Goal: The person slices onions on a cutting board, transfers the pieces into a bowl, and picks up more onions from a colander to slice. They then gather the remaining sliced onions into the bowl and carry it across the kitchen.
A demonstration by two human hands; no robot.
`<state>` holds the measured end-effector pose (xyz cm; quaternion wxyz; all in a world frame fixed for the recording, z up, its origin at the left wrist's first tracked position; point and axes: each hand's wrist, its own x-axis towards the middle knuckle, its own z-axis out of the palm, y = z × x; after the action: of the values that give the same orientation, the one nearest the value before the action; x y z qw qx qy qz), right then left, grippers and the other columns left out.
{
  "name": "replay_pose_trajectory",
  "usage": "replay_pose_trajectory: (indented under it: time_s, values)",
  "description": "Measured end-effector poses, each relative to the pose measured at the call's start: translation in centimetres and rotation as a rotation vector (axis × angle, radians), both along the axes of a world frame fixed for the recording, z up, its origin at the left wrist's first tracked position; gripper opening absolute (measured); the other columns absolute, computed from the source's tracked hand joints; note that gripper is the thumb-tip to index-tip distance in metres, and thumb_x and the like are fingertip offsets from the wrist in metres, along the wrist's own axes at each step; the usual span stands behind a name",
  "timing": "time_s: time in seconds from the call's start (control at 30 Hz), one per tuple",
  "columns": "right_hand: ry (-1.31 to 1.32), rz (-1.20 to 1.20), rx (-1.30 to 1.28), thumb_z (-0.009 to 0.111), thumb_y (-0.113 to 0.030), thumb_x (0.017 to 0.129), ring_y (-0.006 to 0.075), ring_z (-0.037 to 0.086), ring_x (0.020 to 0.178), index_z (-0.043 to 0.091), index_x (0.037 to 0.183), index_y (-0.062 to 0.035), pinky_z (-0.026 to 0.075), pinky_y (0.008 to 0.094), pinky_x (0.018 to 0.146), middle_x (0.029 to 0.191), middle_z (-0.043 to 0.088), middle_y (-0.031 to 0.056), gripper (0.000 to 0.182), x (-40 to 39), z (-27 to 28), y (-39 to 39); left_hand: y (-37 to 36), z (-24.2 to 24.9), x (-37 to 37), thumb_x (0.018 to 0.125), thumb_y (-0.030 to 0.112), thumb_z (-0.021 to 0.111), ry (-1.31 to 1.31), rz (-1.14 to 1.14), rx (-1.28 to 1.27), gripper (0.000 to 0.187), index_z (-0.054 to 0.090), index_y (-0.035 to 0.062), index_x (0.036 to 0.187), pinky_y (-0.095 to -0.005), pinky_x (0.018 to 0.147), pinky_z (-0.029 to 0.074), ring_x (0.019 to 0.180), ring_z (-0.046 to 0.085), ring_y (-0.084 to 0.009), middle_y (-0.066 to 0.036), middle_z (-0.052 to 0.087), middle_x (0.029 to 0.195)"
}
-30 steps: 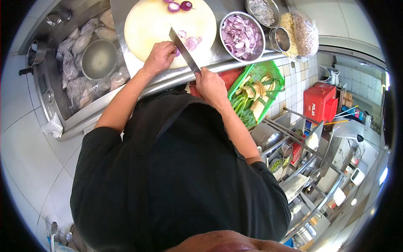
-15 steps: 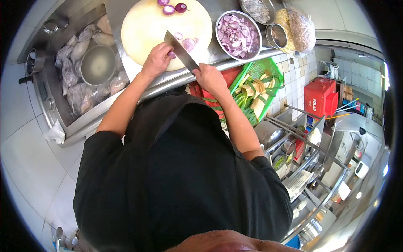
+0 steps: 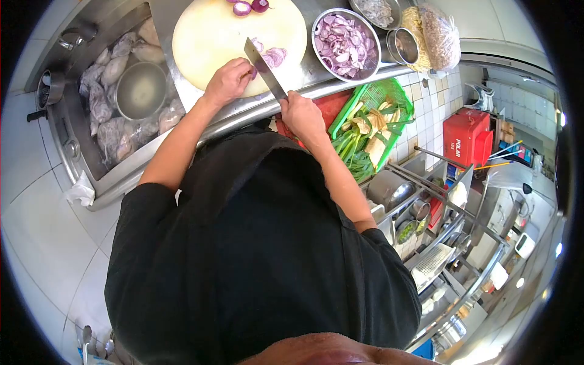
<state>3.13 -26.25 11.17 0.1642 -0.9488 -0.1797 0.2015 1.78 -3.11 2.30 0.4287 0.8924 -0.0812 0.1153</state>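
On a round, pale cutting board [image 3: 210,39], my left hand [image 3: 229,81] has its fingers curled over a piece of red onion [image 3: 253,73], most of it hidden by the fingertips. My right hand [image 3: 302,115] grips the handle of a broad-bladed kitchen knife [image 3: 265,69]. The blade stands close beside the left fingertips and the onion piece. Thin onion slices [image 3: 275,57] lie on the board, on the blade's far side. Toward the board's top edge are onion halves [image 3: 242,8] and a darker purple onion piece [image 3: 260,5].
Right of the board stands a steel bowl of sliced onion [image 3: 344,47], beside a small steel pot [image 3: 403,46] and bagged noodles [image 3: 439,36]. Left is a sink [image 3: 100,176] with bagged meat and a round metal bowl [image 3: 141,91]. Below the counter sits a green basket [image 3: 398,91] of vegetables.
The view has shifted slightly. The knife and both hands keep nearly the same place at the onion, and the slices beside the blade look more fanned out.
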Motion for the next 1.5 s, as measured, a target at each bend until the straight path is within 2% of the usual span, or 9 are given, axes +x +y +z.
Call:
replay_pose_trajectory:
  time_s: [0.17, 0.27, 0.47, 0.57, 0.67, 0.77, 1.17, 1.37, 1.5]
  values:
    - [-0.024, 0.016, -0.02, 0.059, -0.027, 0.1, 0.0485, 0.07, 0.085, 0.065, 0.096, -0.0005, 0.056, 0.0574, 0.079, 0.085, 0.071, 0.0287, 0.028, -0.6, 1.2, 0.2, 0.1, 0.1, 0.7, 0.086, 0.004, 0.071, -0.162, -0.049, 0.061, 0.014, 0.067, 0.0015, 0.099, -0.0422, 0.085, 0.051, 0.094, 0.064, -0.0347, -0.015, 0.066, 0.099]
    - [-0.046, 0.028, -0.029, 0.059, -0.027, 0.1, 0.0482, 0.071, 0.083, 0.065, 0.095, -0.0008, 0.057, 0.0577, 0.077, 0.084, 0.071, 0.0284, 0.027, -0.3, 1.1, 0.1, 0.1, 0.0, 0.8, 0.084, 0.005, 0.072, -0.114, -0.048, 0.107, 0.011, 0.067, 0.003, 0.094, -0.0423, 0.08, 0.051, 0.091, 0.064, -0.0333, -0.012, 0.067, 0.095]
    - [-0.071, 0.05, -0.011, 0.059, -0.026, 0.1, 0.0477, 0.071, 0.079, 0.065, 0.094, -0.0005, 0.057, 0.0583, 0.075, 0.082, 0.071, 0.0281, 0.027, -0.7, 0.7, 0.2, -0.4, -0.9, 0.6, 0.084, 0.006, 0.072, -0.229, 0.02, 0.047, 0.011, 0.067, 0.0047, 0.093, -0.0419, 0.083, 0.049, 0.094, 0.064, -0.0313, -0.01, 0.068, 0.098]
    - [-0.079, 0.066, -0.025, 0.059, -0.025, 0.1, 0.0474, 0.071, 0.079, 0.065, 0.094, 0.0, 0.057, 0.0577, 0.074, 0.082, 0.071, 0.028, 0.027, -0.1, -0.3, 0.5, -0.2, -1.1, 0.3, 0.084, 0.005, 0.073, -0.162, 0.012, 0.066, 0.015, 0.068, 0.0028, 0.098, -0.0419, 0.09, 0.05, 0.099, 0.064, -0.0329, -0.013, 0.068, 0.103]
    - [-0.109, 0.066, 0.01, 0.059, -0.025, 0.1, 0.0472, 0.071, 0.079, 0.065, 0.093, 0.0001, 0.057, 0.0572, 0.073, 0.08, 0.071, 0.0278, 0.026, -0.7, 1.2, 0.4, -0.4, -2.0, 0.6, 0.084, 0.006, 0.073, -0.257, 0.06, 0.022, 0.012, 0.069, 0.005, 0.095, -0.0415, 0.086, 0.049, 0.096, 0.064, -0.0309, -0.01, 0.068, 0.098]
    - [-0.076, 0.071, -0.038, 0.059, -0.025, 0.1, 0.0471, 0.071, 0.079, 0.065, 0.093, 0.0002, 0.057, 0.0571, 0.074, 0.079, 0.071, 0.0274, 0.027, -0.4, -0.7, 0.5, -0.3, -1.7, 0.4, 0.084, 0.006, 0.072, -0.191, 0.037, 0.015, 0.013, 0.069, 0.0044, 0.097, -0.0407, 0.086, 0.049, 0.098, 0.064, -0.0305, -0.011, 0.069, 0.1]
    - [-0.04, 0.06, -0.041, 0.061, -0.026, 0.099, 0.047, 0.072, 0.081, 0.066, 0.097, -0.0008, 0.057, 0.0569, 0.075, 0.082, 0.071, 0.0277, 0.026, -0.6, 1.8, 0.4, -0.3, -2.0, 0.2, 0.085, 0.002, 0.072, -0.194, 0.075, -0.023, 0.011, 0.069, 0.0028, 0.095, -0.0408, 0.089, 0.052, 0.098, 0.066, -0.0331, -0.013, 0.069, 0.102]
    - [-0.021, 0.07, -0.045, 0.061, -0.027, 0.099, 0.0481, 0.071, 0.082, 0.066, 0.097, -0.0001, 0.057, 0.0568, 0.078, 0.085, 0.071, 0.0289, 0.027, 0.5, -0.5, 1.6, -0.3, -1.8, 0.4, 0.084, 0.003, 0.071, -0.207, 0.08, -0.021, 0.008, 0.069, 0.0047, 0.091, -0.0398, 0.085, 0.05, 0.093, 0.065, -0.0299, -0.01, 0.069, 0.097]
    - [0.047, -0.029, 0.108, 0.06, -0.029, 0.099, 0.0513, 0.068, 0.091, 0.065, 0.1, 0.0045, 0.053, 0.0589, 0.085, 0.091, 0.069, 0.0324, 0.034, 1.6, -0.3, -0.1, 1.0, -0.5, 1.7, 0.083, 0.004, 0.069, -0.078, 0.017, -0.001, 0.008, 0.07, 0.0031, 0.092, -0.0426, 0.087, 0.052, 0.095, 0.066, -0.0318, -0.011, 0.07, 0.098]
